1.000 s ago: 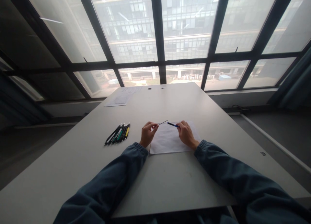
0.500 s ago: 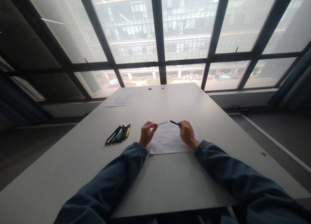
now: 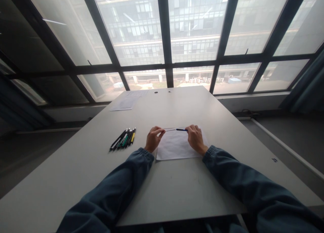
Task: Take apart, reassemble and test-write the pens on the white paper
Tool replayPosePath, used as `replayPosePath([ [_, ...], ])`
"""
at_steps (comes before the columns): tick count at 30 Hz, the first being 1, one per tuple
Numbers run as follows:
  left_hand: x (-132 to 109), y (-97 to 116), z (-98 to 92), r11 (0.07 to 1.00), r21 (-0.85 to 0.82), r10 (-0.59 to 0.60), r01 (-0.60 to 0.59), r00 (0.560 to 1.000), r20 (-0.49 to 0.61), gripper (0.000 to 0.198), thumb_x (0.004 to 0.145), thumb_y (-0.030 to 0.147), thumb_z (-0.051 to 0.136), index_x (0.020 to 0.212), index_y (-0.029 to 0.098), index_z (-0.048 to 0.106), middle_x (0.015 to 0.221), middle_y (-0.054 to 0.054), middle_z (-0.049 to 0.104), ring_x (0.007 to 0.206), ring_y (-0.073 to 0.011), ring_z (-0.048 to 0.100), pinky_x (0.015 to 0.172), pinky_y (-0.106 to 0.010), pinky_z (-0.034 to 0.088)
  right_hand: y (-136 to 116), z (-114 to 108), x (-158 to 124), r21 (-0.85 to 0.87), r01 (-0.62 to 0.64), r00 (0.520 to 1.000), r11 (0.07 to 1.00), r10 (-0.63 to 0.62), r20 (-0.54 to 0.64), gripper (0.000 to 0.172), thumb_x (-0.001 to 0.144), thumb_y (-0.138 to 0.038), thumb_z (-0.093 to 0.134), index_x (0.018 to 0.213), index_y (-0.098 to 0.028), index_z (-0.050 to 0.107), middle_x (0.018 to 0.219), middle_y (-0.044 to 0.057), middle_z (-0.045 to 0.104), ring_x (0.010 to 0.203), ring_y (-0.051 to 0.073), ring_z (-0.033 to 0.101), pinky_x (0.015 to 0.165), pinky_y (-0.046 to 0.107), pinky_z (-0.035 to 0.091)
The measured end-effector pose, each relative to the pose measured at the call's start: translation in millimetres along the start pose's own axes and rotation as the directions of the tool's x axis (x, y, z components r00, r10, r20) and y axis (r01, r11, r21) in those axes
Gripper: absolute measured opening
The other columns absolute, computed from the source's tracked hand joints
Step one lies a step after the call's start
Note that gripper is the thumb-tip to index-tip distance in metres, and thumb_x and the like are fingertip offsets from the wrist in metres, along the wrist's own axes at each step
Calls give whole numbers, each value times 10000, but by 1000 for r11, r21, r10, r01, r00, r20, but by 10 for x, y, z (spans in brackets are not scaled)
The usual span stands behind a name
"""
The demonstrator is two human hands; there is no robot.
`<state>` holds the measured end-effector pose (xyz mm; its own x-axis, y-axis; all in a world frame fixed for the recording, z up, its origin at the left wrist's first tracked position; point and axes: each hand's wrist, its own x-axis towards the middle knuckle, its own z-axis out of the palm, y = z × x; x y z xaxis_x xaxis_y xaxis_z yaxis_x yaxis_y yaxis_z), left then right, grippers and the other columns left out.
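My left hand [image 3: 152,138] pinches a thin dark pen refill [image 3: 170,130] between thumb and fingertips, and it points to the right. My right hand [image 3: 195,138] is closed round a dark blue pen barrel [image 3: 181,129] whose end points left. The refill's tip and the barrel's end lie nearly in line and very close; whether they touch I cannot tell. Both are held over a white sheet of paper [image 3: 177,147] on the table. To the left of my left hand lies a row of several pens [image 3: 123,139], mostly black, with green and yellow among them.
The white table [image 3: 162,185] runs away from me towards large windows [image 3: 192,24]. Some printed papers [image 3: 124,103] lie at its far left. Two small dark round spots are near the far edge, and a small dark mark [image 3: 274,160] is at the right edge.
The pen barrel and the refill have levelled out and come into line. The gap between their ends has shrunk. The pens and paper have stayed put.
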<state>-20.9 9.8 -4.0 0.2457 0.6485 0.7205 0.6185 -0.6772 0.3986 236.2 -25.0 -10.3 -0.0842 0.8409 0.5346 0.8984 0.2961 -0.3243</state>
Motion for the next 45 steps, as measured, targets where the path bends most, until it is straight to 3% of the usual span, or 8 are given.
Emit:
replayPosePath([
  [8, -5, 84, 17, 997, -22, 77, -75, 994, 72, 111, 911, 290, 624, 886, 232, 716, 863, -44, 646, 830, -185, 601, 756, -333, 507, -91, -14, -5, 29, 130, 988, 991, -132, 74, 205, 971, -148, 440, 1048, -200, 622, 1056, 103, 601, 988, 242, 498, 859, 355, 344],
  [18, 2, 177, 2, 991, -98, 106, -94, 986, 126, 104, 923, 252, 605, 903, 221, 702, 884, -47, 638, 851, -176, 611, 773, -330, 521, -109, -12, -11, 97, 195, 972, 976, -205, 110, 169, 990, -190, 458, 1063, -208, 609, 1018, 68, 630, 963, 206, 552, 856, 309, 371],
  [32, -14, 169, 22, 977, -188, 121, -98, 985, 119, 112, 889, 228, 657, 980, 238, 721, 901, -55, 669, 862, -183, 632, 791, -349, 537, -138, -48, -25, 172, 219, 964, 961, -240, 113, 137, 952, -226, 533, 1028, -206, 645, 969, 57, 659, 905, 190, 597, 849, 287, 407],
  [45, -18, 199, 15, 969, -239, 105, -68, 983, 149, 181, 858, 270, 700, 1029, 212, 693, 877, -46, 670, 820, -172, 645, 766, -324, 542, -131, -57, -14, 151, 259, 950, 954, -280, 140, 193, 991, -277, 506, 1017, -212, 686, 943, 62, 680, 933, 191, 575, 863, 307, 358],
])
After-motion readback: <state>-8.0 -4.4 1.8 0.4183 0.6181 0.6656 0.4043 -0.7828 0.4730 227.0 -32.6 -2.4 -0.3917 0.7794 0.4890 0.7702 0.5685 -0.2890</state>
